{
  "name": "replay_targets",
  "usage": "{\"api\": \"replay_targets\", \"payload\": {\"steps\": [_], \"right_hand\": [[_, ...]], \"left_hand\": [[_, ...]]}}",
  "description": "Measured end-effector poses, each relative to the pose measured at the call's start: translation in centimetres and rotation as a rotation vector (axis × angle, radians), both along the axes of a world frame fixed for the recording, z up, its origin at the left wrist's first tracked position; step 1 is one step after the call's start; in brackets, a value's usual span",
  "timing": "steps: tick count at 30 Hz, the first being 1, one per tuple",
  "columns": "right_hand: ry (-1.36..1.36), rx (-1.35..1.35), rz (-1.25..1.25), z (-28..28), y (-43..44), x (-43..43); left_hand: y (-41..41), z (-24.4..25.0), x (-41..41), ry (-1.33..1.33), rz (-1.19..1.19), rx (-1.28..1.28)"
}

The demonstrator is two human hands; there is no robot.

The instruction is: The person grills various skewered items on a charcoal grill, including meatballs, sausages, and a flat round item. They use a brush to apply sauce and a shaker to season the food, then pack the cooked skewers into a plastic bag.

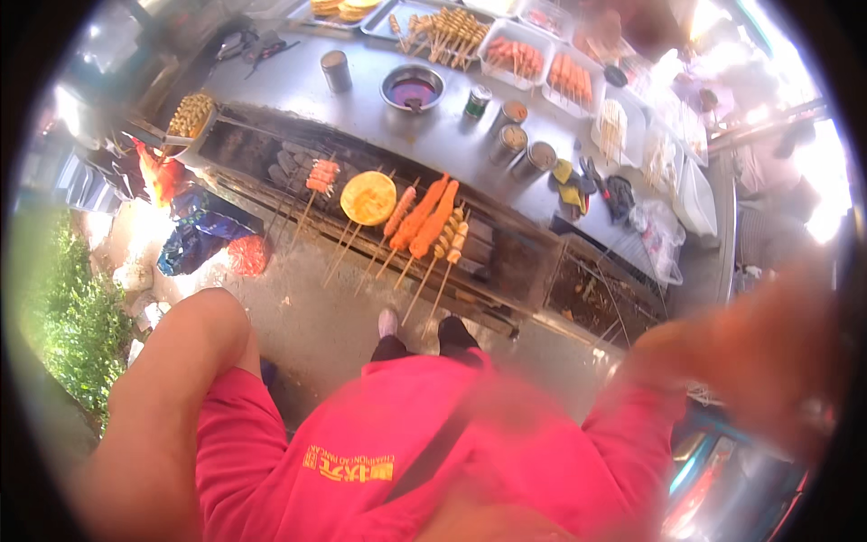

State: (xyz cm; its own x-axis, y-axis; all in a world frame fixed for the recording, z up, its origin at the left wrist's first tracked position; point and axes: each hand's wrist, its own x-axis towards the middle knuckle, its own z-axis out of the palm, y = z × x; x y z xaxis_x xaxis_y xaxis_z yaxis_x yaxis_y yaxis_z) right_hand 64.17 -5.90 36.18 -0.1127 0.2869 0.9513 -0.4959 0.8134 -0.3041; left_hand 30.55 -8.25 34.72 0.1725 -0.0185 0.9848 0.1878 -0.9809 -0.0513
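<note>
Both of my hands are out of view. My bent left arm (pixel 169 379) rises at the left, and my right arm (pixel 718 352) is a blur near the camera at the right. Before me stands a long charcoal grill (pixel 518 271). Across it lie a skewer of pink meat pieces (pixel 322 176), a round yellow flat cake (pixel 368 198) on two sticks, and a thin sausage skewer (pixel 400 211). Beside these are two flat orange-red skewers (pixel 434 220), a spiral-cut skewer (pixel 448 234) and a pale skewer with sauce (pixel 458 242). Their wooden sticks point towards me.
Behind the grill, a metal counter (pixel 271 88) bears a steel bowl of dark liquid (pixel 411 88), several shaker tins (pixel 508 143), yellow-and-dark gloves (pixel 570 186) and trays of skewers (pixel 518 54). A tray of small skewered pieces (pixel 192 116) sits at the grill's left end. Plants (pixel 68 325) grow at the left.
</note>
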Motion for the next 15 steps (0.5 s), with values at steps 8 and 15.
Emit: {"api": "replay_targets", "payload": {"steps": [8,15], "right_hand": [[-0.122,-1.184,-0.625,-20.5,30.4,33.2],[-1.127,-0.395,-0.926,-26.0,43.2,34.8]], "left_hand": [[13.3,-13.4,3.8,0.105,0.551,-0.691],[19.5,-20.8,-0.2,0.162,0.858,-0.876]]}}
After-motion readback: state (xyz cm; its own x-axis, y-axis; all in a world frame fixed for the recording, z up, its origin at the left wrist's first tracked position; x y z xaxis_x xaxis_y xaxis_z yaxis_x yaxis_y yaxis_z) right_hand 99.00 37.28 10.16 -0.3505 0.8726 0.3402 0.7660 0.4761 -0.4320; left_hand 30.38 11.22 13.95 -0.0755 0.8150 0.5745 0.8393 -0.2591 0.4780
